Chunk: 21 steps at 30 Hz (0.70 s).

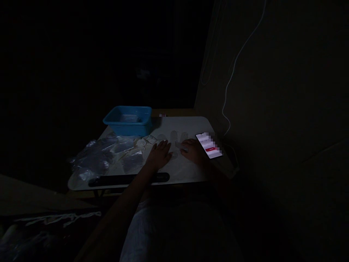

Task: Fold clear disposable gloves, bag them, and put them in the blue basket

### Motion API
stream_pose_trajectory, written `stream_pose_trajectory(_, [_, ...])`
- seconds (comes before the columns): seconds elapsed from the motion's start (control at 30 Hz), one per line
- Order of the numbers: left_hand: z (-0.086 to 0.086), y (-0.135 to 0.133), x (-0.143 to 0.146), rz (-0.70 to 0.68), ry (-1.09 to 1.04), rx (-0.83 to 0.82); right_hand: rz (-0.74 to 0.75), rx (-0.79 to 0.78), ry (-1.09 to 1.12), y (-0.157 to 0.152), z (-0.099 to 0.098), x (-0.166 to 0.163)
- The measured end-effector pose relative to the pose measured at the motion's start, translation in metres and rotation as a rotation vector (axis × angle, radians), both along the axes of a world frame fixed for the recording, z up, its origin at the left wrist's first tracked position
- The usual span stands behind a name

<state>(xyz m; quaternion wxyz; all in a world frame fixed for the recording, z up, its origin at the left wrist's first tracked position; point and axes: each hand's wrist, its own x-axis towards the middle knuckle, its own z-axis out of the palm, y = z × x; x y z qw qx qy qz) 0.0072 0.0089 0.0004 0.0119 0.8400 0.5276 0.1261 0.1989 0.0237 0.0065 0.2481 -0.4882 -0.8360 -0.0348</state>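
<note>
Lighting is poor. Both hands are over the worktop (188, 123), palms down. The left hand (158, 155) lies with its fingers extended and the thumb apart; its grip is spread, with nothing seen between thumb and fingers. The right hand (193, 150) has its fingertips at a pale strip (181, 146); in this dimness I cannot tell whether that grip pinches the strip or only touches it.

The strip lies between the hands, among flat, pale pieces (173, 135) on the worktop. Crumpled clear plastic (94, 160) is spread to the left of the hands, in front of a blue basin (127, 128). A lit phone (204, 142) lies just beside the right hand.

The step in hand is judged to be close fingertip handling of the small pieces, the right hand at the strip and the left nearby. The next move would call for a light touch at the strip's edge, and the left fingers kept clear of the neighbouring pieces.
</note>
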Motion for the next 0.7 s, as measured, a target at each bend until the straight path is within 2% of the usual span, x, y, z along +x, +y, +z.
stream_pose_trajectory(0.1, [0.000, 0.003, -0.002, -0.003, -0.034, 0.024, -0.031, -0.008, -0.035, 0.003, 0.002, -0.005])
stream_pose_trajectory(0.23, [0.002, 0.013, -0.004, -0.090, -0.235, 0.152, -0.090, -0.032, -0.046, 0.004, 0.004, -0.007])
stream_pose_trajectory(0.33, [0.003, 0.020, -0.001, -0.122, -0.365, 0.220, -0.080, -0.036, -0.027, 0.002, 0.005, -0.006])
stream_pose_trajectory(0.53, [-0.001, 0.019, 0.004, -0.218, -0.278, 0.178, -0.025, -0.002, -0.032, -0.002, 0.002, -0.005])
stream_pose_trajectory(0.7, [-0.005, 0.018, 0.005, -0.222, -0.238, 0.176, -0.054, 0.007, -0.066, 0.001, 0.000, -0.005])
